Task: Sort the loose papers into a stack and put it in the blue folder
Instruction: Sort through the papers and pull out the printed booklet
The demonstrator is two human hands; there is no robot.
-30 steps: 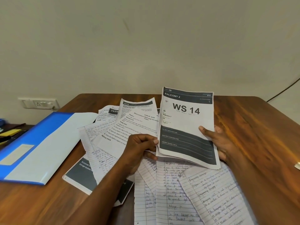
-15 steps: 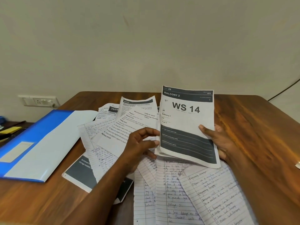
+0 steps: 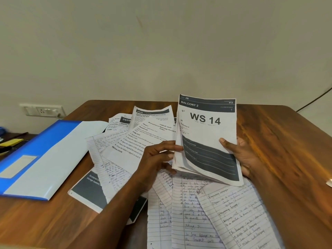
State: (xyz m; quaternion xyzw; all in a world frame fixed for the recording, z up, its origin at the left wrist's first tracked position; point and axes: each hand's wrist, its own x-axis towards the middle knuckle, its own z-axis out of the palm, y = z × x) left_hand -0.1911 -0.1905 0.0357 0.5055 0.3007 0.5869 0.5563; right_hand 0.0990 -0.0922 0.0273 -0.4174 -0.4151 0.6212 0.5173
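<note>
Wood-grain bench (image 3: 280, 144) fills the lower part of the view, backed by a plain cream wall (image 3: 161, 42). Nearest the camera, handwritten lined sheets (image 3: 194, 212) lie fanned and overlapping across the bench's front edge. Just above them both hands hold a small stack of papers (image 3: 206, 141) tilted up off the surface, its top page printed "WS 14" under a dark "BALCONY 2" banner. The right hand (image 3: 240, 155) grips the stack's right edge, thumb on the front of the page and fingers behind. The left hand (image 3: 158, 157) pinches the stack's left edge with curled fingers, thumb tip on the front. To the left of that hand more loose papers (image 3: 136, 141) lie scattered and overlapping, some typed, some handwritten, with a dark-printed sheet (image 3: 89, 193) partly under them. Farther left lies the blue folder (image 3: 41, 155), flat on the bench, its pale flap facing up, well apart from the held stack. Past the folder, yellow items (image 3: 10, 142) sit off the bench's left side. On the wall behind is a white socket panel (image 3: 42, 110), and a dark cable (image 3: 316, 99) runs down at the far right.
</note>
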